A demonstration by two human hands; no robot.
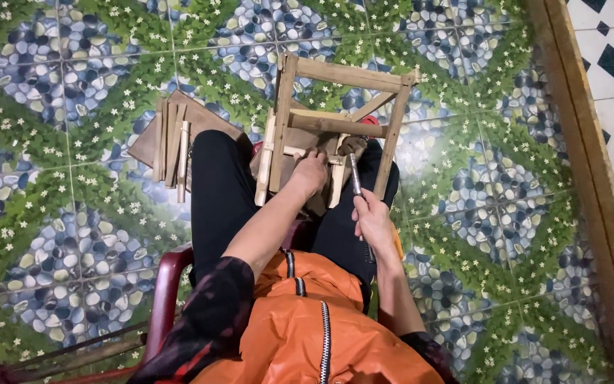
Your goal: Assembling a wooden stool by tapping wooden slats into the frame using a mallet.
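Observation:
A small wooden stool frame (335, 107) stands between my knees, its legs and rails made of pale slats. My left hand (310, 171) rests closed on a short cross rail low in the frame, pinching it. My right hand (372, 219) grips the handle of a hammer (354, 167), whose dark head lies against the same rail beside my left hand. I sit on a dark red plastic chair (168, 284), in black trousers and an orange zipped jacket.
A pile of loose wooden slats on a brown board (172, 139) lies on the floor to the left of my leg. The floor is patterned tile with pebbles and flowers. A wooden beam (591, 178) runs along the right side.

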